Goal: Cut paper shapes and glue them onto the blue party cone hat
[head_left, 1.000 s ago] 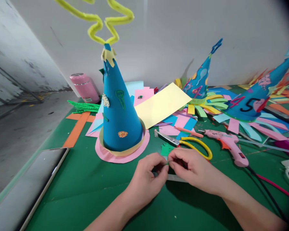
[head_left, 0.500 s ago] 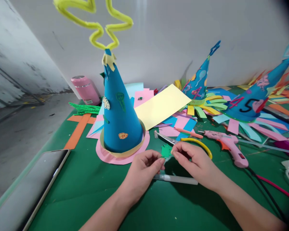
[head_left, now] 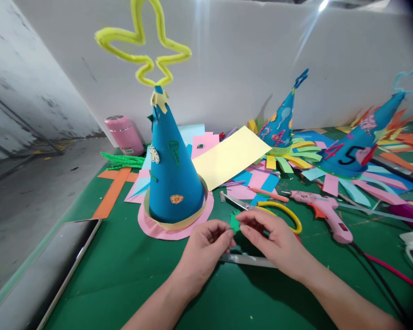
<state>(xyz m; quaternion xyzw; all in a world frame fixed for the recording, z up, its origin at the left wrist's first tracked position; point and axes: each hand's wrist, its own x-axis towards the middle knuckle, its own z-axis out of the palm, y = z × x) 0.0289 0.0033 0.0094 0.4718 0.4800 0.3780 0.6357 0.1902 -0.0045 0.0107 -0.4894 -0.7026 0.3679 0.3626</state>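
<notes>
My left hand (head_left: 209,247) is closed in a pinch; whatever lies between its thumb and forefinger is too small or hidden to name. Close by on the right, my right hand (head_left: 270,238) has its forefinger and thumb slightly apart, with nothing visible between them. Just beyond the fingertips are green paper scraps (head_left: 234,221). Under both hands lies a whitish pen-like stick (head_left: 249,260), partly covered by the right hand. Scissors with yellow handles (head_left: 298,220) rest behind the right hand. A blue cone hat (head_left: 174,183) with a pink brim and yellow star-shaped topper stands upright to the left.
A pink glue gun (head_left: 326,204) with its cord lies at the right. Two more decorated blue hats (head_left: 280,126) stand behind, among paper strips. Pale yellow paper (head_left: 232,158) covers coloured sheets. At the left are a phone (head_left: 65,256), green pipe cleaners (head_left: 122,160) and a pink bottle (head_left: 124,135).
My right hand has come left, closer to my left hand, and its thumb and forefinger have parted. My left hand stays pinched. The view has tilted up slightly.
</notes>
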